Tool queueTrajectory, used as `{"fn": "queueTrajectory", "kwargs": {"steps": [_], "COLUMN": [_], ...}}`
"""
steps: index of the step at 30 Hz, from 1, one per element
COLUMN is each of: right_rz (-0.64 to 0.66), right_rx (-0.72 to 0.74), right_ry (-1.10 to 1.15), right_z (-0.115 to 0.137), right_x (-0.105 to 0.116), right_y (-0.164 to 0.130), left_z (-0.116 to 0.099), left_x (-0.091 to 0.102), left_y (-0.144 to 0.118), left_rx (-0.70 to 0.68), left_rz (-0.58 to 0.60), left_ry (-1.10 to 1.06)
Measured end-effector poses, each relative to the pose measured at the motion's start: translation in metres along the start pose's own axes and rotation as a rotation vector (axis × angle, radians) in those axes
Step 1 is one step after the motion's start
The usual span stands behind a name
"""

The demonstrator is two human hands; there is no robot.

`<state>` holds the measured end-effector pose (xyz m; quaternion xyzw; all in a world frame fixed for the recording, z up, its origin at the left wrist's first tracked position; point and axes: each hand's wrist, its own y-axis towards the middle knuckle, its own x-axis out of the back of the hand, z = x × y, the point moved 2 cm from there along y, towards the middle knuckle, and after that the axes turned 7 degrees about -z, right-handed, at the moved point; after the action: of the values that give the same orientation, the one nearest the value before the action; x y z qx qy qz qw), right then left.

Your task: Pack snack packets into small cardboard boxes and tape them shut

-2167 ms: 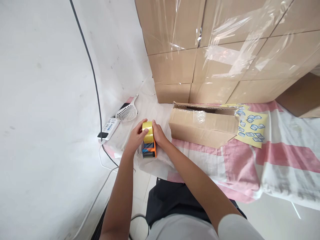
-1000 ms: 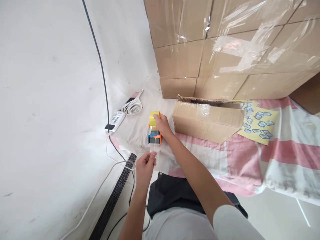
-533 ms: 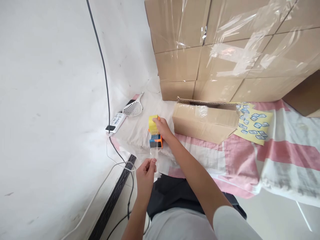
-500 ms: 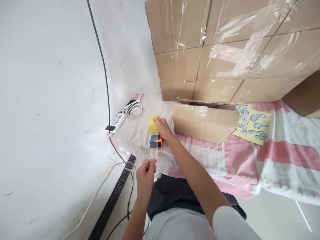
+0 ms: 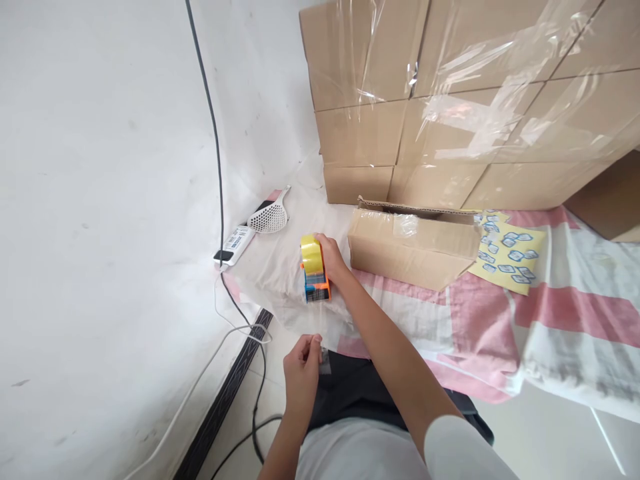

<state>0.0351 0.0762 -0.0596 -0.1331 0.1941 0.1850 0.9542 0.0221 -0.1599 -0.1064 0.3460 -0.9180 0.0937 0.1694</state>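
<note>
My right hand [image 5: 330, 257] grips a tape dispenser [image 5: 316, 280] from its right side. The dispenser is orange and blue and carries a yellow roll of tape [image 5: 312, 253]. From its lower end a strip of clear tape [image 5: 316, 319] runs toward me. My left hand [image 5: 303, 357] pinches the strip between thumb and fingers, and a loose end hangs past them. To the right of the dispenser, apart from both hands, lies a cardboard box [image 5: 413, 243] with a strip of clear tape on its side.
Plastic-wrapped cardboard boxes [image 5: 360, 137] are stacked behind. A white slotted scoop [image 5: 270, 218] and a white power strip [image 5: 234, 245] lie by the wall at left, with cables running down. Yellow printed bags [image 5: 510, 257] lie right of the box on the pink-and-white cloth [image 5: 480, 313].
My left hand has moved toward me and slightly right with the tape end. The dispenser has turned, and its roll shows more from above in my right hand.
</note>
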Motion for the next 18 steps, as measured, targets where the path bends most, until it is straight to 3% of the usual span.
{"fn": "queueTrajectory", "kwargs": {"steps": [9,18], "right_rz": [0.101,0.315], "right_rx": [-0.009,-0.007], "right_ry": [-0.055,-0.06], "right_z": [0.001,0.0], "right_x": [-0.002,0.0], "right_y": [-0.009,-0.006], "left_z": [0.011,0.016], "left_x": [-0.004,0.004], "left_y": [0.002,0.015], "left_rx": [-0.005,-0.005], "left_rz": [0.012,-0.01], "left_ry": [0.011,-0.009]}}
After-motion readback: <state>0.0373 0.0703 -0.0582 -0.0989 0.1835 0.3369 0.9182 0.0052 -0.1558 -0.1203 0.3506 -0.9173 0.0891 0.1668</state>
